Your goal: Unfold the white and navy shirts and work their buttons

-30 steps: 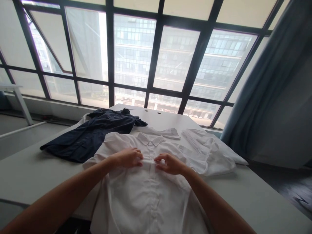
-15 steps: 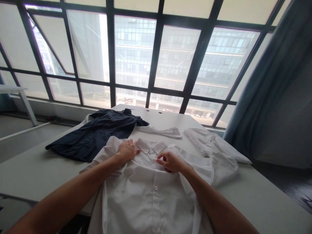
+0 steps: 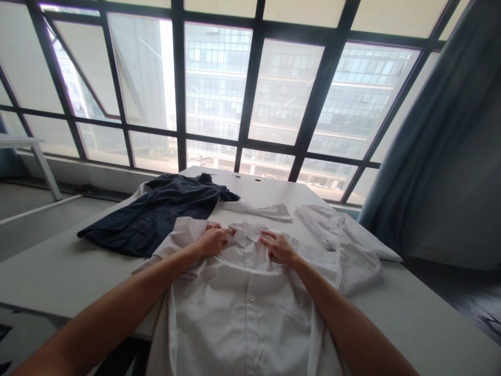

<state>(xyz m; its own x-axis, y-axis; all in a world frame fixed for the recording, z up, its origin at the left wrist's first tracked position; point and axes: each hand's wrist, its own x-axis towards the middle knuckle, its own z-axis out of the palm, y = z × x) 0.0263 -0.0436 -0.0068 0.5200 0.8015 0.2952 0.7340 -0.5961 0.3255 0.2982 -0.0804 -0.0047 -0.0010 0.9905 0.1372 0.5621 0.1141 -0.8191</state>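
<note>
A white button-up shirt (image 3: 242,313) lies front-up on the grey table (image 3: 50,271), its hem hanging over the near edge. My left hand (image 3: 214,240) rests at the shirt's collar (image 3: 247,230), fingers curled and pinching the left collar flap. My right hand (image 3: 278,247) lies just right of the collar with fingers stretched onto the cloth. One button shows on the placket below both hands.
A dark navy garment (image 3: 156,213) lies spread at the table's back left. A pile of white shirts (image 3: 340,232) sits at the right, and a white cloth strip (image 3: 260,210) lies behind the collar. Large windows stand beyond; a blue curtain (image 3: 422,130) hangs at the right.
Both hands moved up from the shirt's chest to the collar. The left hand went from lying flat to gripping the collar; the right hand uncurled onto the cloth.
</note>
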